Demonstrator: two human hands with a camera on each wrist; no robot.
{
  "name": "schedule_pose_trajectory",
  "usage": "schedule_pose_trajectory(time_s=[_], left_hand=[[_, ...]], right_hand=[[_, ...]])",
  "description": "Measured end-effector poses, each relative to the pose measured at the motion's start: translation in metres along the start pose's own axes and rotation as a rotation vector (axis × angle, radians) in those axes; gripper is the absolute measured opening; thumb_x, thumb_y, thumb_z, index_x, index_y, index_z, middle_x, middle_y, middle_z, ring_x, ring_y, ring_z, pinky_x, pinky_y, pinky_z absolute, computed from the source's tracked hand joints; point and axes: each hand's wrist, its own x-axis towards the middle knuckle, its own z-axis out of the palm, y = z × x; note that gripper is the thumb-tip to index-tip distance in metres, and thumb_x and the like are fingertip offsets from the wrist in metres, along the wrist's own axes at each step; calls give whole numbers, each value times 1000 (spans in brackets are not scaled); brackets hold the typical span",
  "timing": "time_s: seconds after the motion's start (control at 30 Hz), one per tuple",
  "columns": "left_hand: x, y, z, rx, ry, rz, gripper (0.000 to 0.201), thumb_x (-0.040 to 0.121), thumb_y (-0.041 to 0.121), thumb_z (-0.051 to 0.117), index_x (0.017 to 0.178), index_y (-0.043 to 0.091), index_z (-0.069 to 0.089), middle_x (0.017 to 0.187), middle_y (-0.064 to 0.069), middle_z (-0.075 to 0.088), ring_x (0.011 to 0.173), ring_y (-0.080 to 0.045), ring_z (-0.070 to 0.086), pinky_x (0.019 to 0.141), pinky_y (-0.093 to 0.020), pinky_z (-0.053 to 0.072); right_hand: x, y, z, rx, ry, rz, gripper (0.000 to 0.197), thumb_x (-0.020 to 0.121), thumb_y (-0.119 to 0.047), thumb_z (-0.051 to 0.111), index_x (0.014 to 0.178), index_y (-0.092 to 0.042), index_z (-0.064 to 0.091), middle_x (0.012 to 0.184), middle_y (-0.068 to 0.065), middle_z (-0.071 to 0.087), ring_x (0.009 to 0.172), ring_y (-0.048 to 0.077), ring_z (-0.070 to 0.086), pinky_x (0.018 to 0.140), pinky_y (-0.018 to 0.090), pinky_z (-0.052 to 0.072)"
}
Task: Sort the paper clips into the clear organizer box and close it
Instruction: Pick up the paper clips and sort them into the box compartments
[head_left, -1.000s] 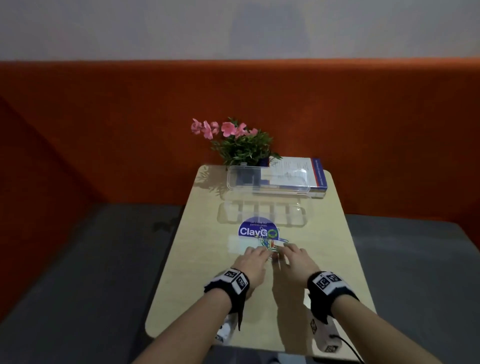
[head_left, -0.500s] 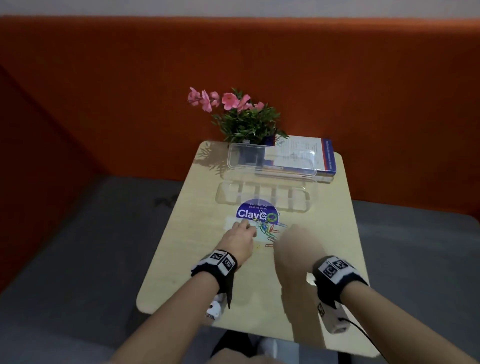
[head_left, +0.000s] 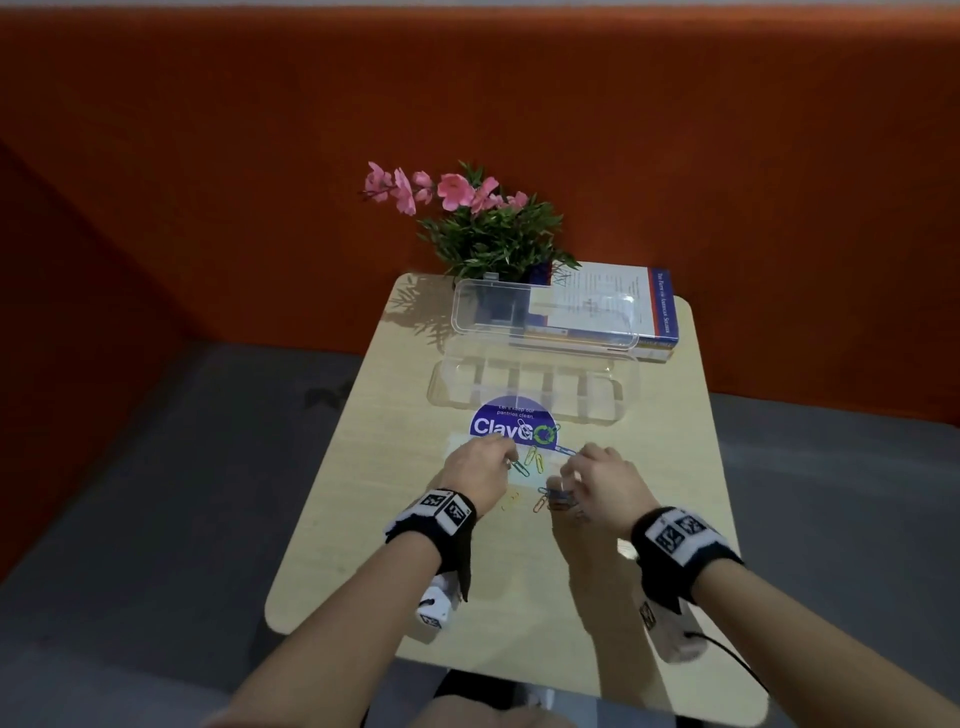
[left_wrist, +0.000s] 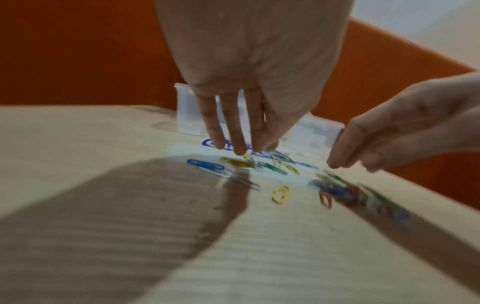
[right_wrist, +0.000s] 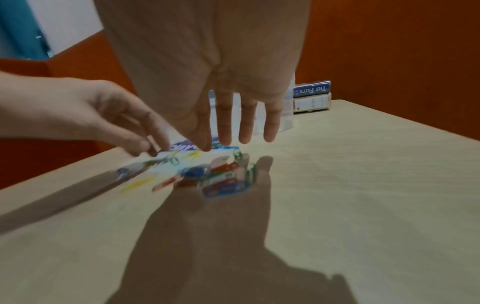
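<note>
While both hands hover low at frame centre in the head view, the paper clips (head_left: 537, 480) are seen scattered on the table (head_left: 363, 519) between and just under the fingertips, most of them bunched toward the right hand.

Left to right: the left hand (head_left: 475, 470) is placed left of the scatter, fingers pointing down; in the left wrist view its fingertips (left_wrist: 240, 149) are touching or pinching a yellow clip (left_wrist: 248, 157), which of the two cannot be told because of blur. A blue clip (left_wrist: 205, 164) lies just left of those fingers, long axis running left-right. The right hand (head_left: 602, 478) is held over the dense pile (right_wrist: 221, 179), fingers straight and spread, nothing gripped, tips slightly above the clips.

The clear organizer box (head_left: 524, 392) is seen above the hands in frame, lid (head_left: 540, 312) open and propped toward the book (head_left: 623, 306), long axis left-right, compartments apparently empty. Its near wall sits just beyond the round sticker (head_left: 511, 423).

Judged: the right hand is nearer the bulk of clips; the carry goes up-frame over the sticker, unobstructed. Table edges are well apart from the pile.
</note>
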Motion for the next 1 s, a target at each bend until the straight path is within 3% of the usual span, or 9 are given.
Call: schedule_pose_trajectory(time_s=[0.13,0.23,0.37,0.47,0.63,0.77,0.87,0.93,1.0], left_hand=[[-2,-3,-9,-102,113,-141,19,93,9,49,105,16,61,117,-2,62,103,-24,62,88,-39,53],[0,0,-7,-85,42,-160,14,91,17,55,105,17,56,118,-3,60,104,-25,62,88,-41,53],[8,4,-2,-18,-85,-187,30,89,30,61,112,14,51,120,-8,56,107,-30,59,87,-40,49],[13,5,-1,20,-134,-196,35,89,29,60,117,12,49,125,-10,53,110,-32,57,88,-41,47],[20,3,-2,3,-160,-211,20,91,23,60,106,11,58,122,-10,53,106,-32,59,89,-41,50],[19,0,-9,-54,-106,-180,5,89,19,58,87,15,60,108,-5,58,97,-28,61,80,-35,48],[12,-9,-18,-204,-16,-242,19,83,18,61,67,27,54,89,1,67,86,-23,65,77,-37,57],[4,-17,-26,-296,24,-283,14,81,15,65,71,24,61,80,1,69,81,-22,68,75,-39,60],[-7,-24,-30,-306,-14,-260,8,83,12,65,85,19,62,81,-1,70,79,-22,69,73,-39,60]], right_hand=[[41,-20,-23,137,95,16,25,88,-14,47,103,-5,65,105,14,61,96,34,60,80,36,46],[70,-35,-22,77,34,8,28,93,-13,42,109,-7,64,110,14,62,98,33,61,83,39,49],[86,-49,-17,-23,-42,30,27,93,-17,45,113,-5,58,114,17,58,101,35,60,83,40,49],[87,-51,-14,-66,-63,29,34,90,-17,48,122,-5,46,120,17,52,108,35,57,83,42,48],[82,-47,-11,-44,-57,29,31,90,-17,48,119,-7,50,120,17,51,107,35,56,86,40,47],[77,-44,-13,-32,-86,44,28,91,-14,46,116,-2,51,123,18,50,109,34,55,87,39,46],[74,-41,-12,36,-94,44,21,89,-13,50,106,-2,55,119,18,51,103,34,56,86,37,45],[70,-39,-12,82,-78,61,4,87,-13,53,89,-9,54,105,15,55,92,29,56,78,33,44],[69,-37,-11,134,-55,80,13,85,-16,56,76,-13,48,89,9,55,79,24,51,69,29,39]])
